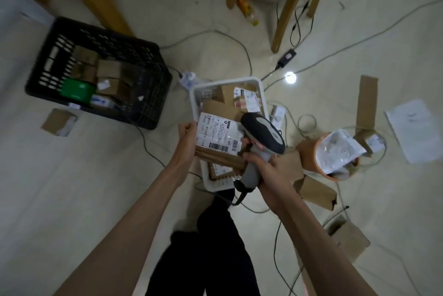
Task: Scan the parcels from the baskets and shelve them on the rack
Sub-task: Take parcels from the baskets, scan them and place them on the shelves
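Note:
My left hand (187, 138) grips the left edge of a brown cardboard parcel (217, 137) whose white shipping label with barcodes faces up. My right hand (260, 166) is closed around the grip of a grey and black barcode scanner (262, 136), whose head sits just right of the label. Both are held above a white basket (195, 96) with several more labelled parcels inside. A black crate (143, 108) at the left holds several brown boxes and a green one. No rack is in view.
An orange bucket (311, 149) with plastic mailers stands at the right, brown boxes (316, 190) and paper (414, 130) around it. A small box (58, 122) lies left of the crate. Cables cross the floor. Wooden chair legs (285, 12) stand at the back. My dark-trousered leg (215, 235) is below.

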